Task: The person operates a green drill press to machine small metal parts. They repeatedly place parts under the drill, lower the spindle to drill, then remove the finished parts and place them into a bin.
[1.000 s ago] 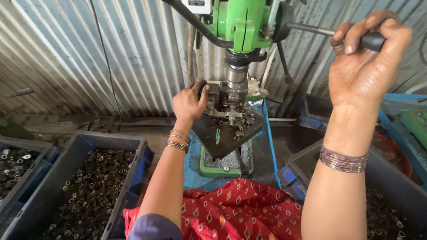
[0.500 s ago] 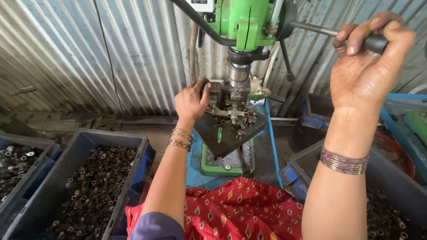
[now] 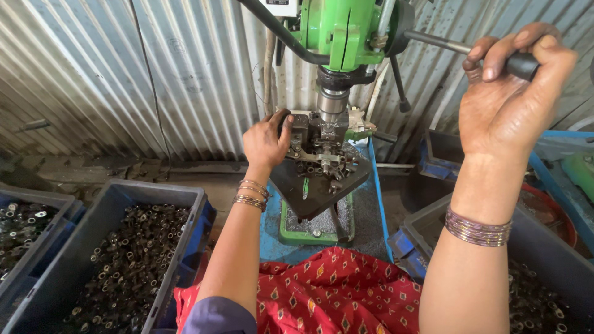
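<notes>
At the drill table [image 3: 322,185], left hand [image 3: 266,141] covering the fixture [image 3: 309,133], workpiece hidden

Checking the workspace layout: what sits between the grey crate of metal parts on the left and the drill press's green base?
In the head view, the person's left forearm with bangles crosses that stretch, above a blue mat; the crate and green base stay apart.

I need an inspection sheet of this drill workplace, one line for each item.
Surface: dark drill table, metal chips on the green base below.
Job's things: green drill press; small metal parts around the fixture.
Clutter: grey bins full of small metal parts, left and right.
Hands: left hand at the fixture; right hand closed on the feed handle.
Cables: dark cable beside the press head.
Surroundings: corrugated metal wall.
</notes>
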